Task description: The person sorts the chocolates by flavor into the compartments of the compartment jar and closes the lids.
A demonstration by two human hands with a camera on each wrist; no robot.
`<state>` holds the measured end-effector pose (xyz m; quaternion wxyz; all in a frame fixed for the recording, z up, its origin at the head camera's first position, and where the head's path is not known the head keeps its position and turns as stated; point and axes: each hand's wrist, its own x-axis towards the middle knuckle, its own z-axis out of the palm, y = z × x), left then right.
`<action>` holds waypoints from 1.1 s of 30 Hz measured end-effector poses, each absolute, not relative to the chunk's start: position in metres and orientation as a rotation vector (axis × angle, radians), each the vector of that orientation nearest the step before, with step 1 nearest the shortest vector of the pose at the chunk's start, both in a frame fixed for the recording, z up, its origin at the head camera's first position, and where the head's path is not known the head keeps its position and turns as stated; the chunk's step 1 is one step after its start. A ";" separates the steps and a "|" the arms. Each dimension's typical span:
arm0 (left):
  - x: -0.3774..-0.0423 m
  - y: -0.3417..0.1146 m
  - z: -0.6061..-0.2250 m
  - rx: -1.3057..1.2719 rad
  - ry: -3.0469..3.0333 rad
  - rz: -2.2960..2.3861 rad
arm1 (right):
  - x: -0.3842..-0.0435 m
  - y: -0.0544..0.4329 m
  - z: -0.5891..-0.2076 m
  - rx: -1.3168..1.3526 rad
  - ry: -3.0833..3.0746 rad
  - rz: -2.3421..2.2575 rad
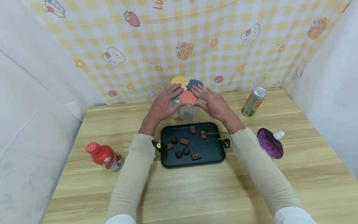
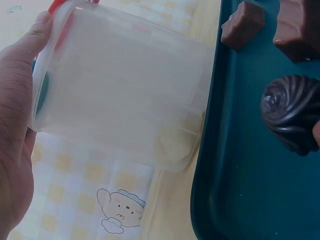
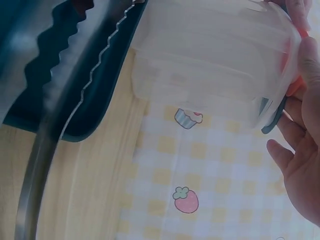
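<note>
A tall translucent plastic container stands behind the tray, with something pale in its bottom compartment. Its lid has petal-shaped flaps in yellow, blue, orange and teal. My left hand rests on the lid's left side, fingers stretched over the top and thumb along the front rim. From the right, my right hand touches the lid the same way, its thumb close to the other. In front of the container lies a dark tray with several chocolates, some rectangular, some round and swirled.
Metal tongs reach over the tray's right edge. A red bottle is at the left of the wooden table. On the right are a drink can and a purple spouted pouch. A checkered cloth hangs behind.
</note>
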<state>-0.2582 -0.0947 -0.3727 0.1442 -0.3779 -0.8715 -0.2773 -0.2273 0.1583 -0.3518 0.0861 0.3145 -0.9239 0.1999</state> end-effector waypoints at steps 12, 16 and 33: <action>-0.258 -0.094 -0.376 -1.079 -2.467 -0.711 | -0.224 0.159 -0.352 0.916 -2.719 0.644; -0.258 -0.094 -0.376 -1.078 -2.464 -0.713 | -0.224 0.159 -0.353 0.910 -2.708 0.649; -0.258 -0.089 -0.377 -0.972 -2.462 -0.848 | -0.227 0.153 -0.344 0.703 -2.661 0.871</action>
